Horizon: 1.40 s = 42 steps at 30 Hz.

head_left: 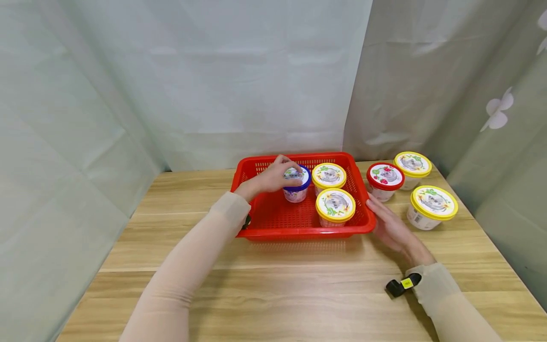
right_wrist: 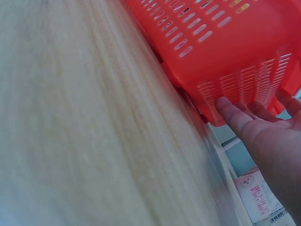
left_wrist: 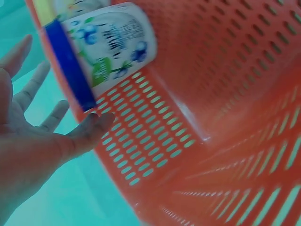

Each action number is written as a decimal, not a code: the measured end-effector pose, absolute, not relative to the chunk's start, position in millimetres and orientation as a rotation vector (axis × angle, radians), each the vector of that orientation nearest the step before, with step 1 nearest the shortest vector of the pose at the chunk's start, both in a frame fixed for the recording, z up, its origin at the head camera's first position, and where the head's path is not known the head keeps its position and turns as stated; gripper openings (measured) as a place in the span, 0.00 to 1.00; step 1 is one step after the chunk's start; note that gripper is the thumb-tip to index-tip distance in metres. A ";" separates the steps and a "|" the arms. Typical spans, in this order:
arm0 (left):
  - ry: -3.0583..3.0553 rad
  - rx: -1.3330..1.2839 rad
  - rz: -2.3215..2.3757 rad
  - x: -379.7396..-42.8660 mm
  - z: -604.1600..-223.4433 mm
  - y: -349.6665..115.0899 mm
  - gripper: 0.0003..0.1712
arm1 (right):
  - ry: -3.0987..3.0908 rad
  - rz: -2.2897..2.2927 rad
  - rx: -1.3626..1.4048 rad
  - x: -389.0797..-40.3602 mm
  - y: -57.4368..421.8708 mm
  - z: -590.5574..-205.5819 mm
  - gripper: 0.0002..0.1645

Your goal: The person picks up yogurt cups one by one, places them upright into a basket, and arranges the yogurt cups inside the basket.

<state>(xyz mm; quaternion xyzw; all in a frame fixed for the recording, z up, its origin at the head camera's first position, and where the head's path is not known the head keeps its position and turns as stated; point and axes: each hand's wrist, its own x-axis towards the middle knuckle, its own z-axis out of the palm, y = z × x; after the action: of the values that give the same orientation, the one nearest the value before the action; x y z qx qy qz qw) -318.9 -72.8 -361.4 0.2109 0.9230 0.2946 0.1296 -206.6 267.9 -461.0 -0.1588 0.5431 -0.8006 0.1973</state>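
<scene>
A red perforated plastic basket (head_left: 273, 214) stands on the wooden table. Inside it, a small tub with a blue lid (head_left: 296, 194) sits beside two tubs with yellow lids (head_left: 329, 175) (head_left: 335, 205). My left hand (head_left: 273, 178) is over the blue-lidded tub. The left wrist view shows that hand's fingers (left_wrist: 32, 92) spread apart, thumb close to the lid's edge, not closed round the tub, which has blueberries printed on its side. At the basket's right side, my right hand (head_left: 388, 229) has its fingers extended against the outer wall, also seen in the right wrist view.
Right of the basket stand a red-lidded tub (head_left: 385, 175) and two yellow-lidded tubs (head_left: 412, 164) (head_left: 433, 203), near the table's right edge. Pale curtains (head_left: 256, 85) hang behind and at both sides. A black strap device (head_left: 401, 285) sits at the right wrist.
</scene>
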 end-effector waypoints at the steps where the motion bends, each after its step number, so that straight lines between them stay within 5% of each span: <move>1: 2.691 0.617 0.858 -318.2 -357.5 -74.1 0.24 | 1.513 -2.245 -0.449 -206.6 267.6 -461.1 0.36; 15: 2.675 0.754 1.129 -292.2 -305.8 -120.3 0.23 | 1.474 -2.269 -0.487 -206.0 266.9 -460.3 0.34; 42: 2.567 0.469 1.678 -249.9 -329.8 -191.6 0.23 | 1.407 -2.305 -0.482 -204.7 266.2 -461.2 0.32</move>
<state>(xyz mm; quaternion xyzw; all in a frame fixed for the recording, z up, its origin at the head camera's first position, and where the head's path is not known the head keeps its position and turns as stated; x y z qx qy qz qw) -249.9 -191.6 -329.8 0.1512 0.8273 0.5407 0.0197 -204.7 266.2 -461.2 -0.1724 0.5027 -0.8237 0.1977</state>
